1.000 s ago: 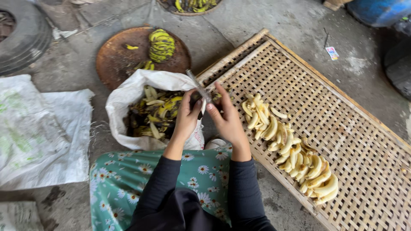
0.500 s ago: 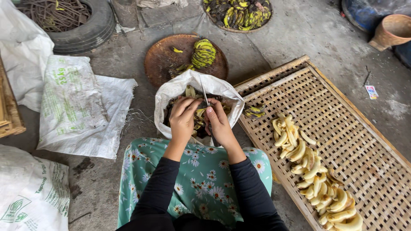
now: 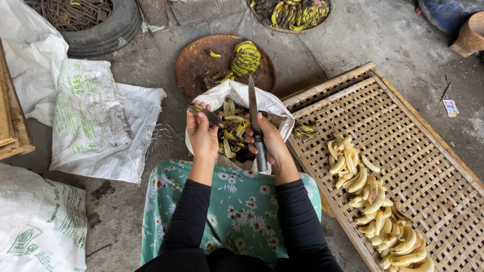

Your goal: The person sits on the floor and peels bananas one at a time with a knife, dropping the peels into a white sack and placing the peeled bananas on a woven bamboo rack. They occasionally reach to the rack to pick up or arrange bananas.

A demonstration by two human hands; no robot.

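Right hand (image 3: pixel 270 143) — grip clenched round the dark handle of a long steel-bladed knife (image 3: pixel 254 118), blade pointing up and away from the body. Left hand (image 3: pixel 201 132) — grip grasping a dark, blackened strip of banana peel (image 3: pixel 205 114), pinched at the fingertips and held just above the sack mouth.

Both hands hover over an open white woven plastic sack (image 3: pixel 237 95) holding yellow-and-black banana peelings (image 3: pixel 232 133). The sack sits on the concrete floor against the person's knees, which are covered by a green cloth printed with white daisies (image 3: pixel 232 206). Sleeves are black.

Just beyond the sack: a round brown woven tray (image 3: pixel 194 63) bearing a bunch of green-yellow unpeeled bananas (image 3: pixel 245 57). At the top edge, a second round basket of dark-spotted bananas (image 3: pixel 290 12), partly cut off.

To the right: a large slatted bamboo drying rack (image 3: pixel 403 121) with a heap of pale yellow peeled bananas (image 3: pixel 375 201) laid in a band along its near side. A few unpeeled bananas (image 3: pixel 306 130) lie at the rack's near corner, beside the sack.

To the left: flat white woven sacks with green printed lettering (image 3: pixel 93 116) spread on the floor, another at the lower left corner (image 3: pixel 40 226). An old black tyre (image 3: pixel 108 30) lies at upper left. A small rectangular coloured wrapper (image 3: pixel 450 107) lies on the floor right of the rack.
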